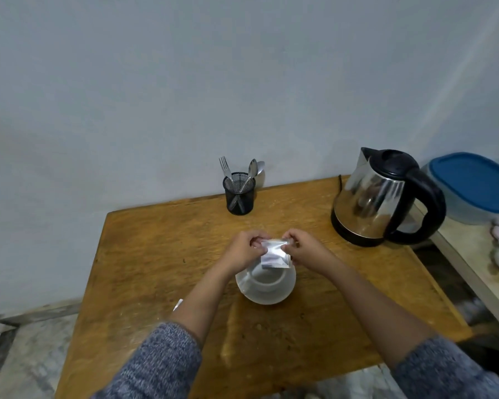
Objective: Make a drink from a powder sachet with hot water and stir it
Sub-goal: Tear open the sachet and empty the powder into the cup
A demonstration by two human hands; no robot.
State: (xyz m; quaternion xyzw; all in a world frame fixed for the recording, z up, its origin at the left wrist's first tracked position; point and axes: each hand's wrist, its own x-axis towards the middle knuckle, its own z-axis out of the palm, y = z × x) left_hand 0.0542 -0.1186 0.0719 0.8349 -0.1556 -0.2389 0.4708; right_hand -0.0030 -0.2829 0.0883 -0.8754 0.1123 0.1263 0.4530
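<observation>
Silver sachet (274, 254) was held above the white cup (265, 283), top edge pinched at its two corners: left hand (242, 249) on the left corner, right hand (303, 247) on the right, fingers (257, 243) of both closed tight on the foil. Sachet hung over the cup's far rim; whether the top was already torn could not be told. No powder or water was visible inside the cup, though its interior was partly hidden. Cup stood near the middle of the wooden worktop (156, 254). Steel kettle (380, 197) with black handle sat well apart at the right rear, lid down. Mesh holder (239, 194) at the back edge carried a fork and spoons (252, 171), none taken out. Judgement: task was at an early stage, at the opening of the sachet; emptying powder, pouring hot water and stirring all remained. A small foil scrap (178, 305) lay beside the left forearm; origin unknown.
</observation>
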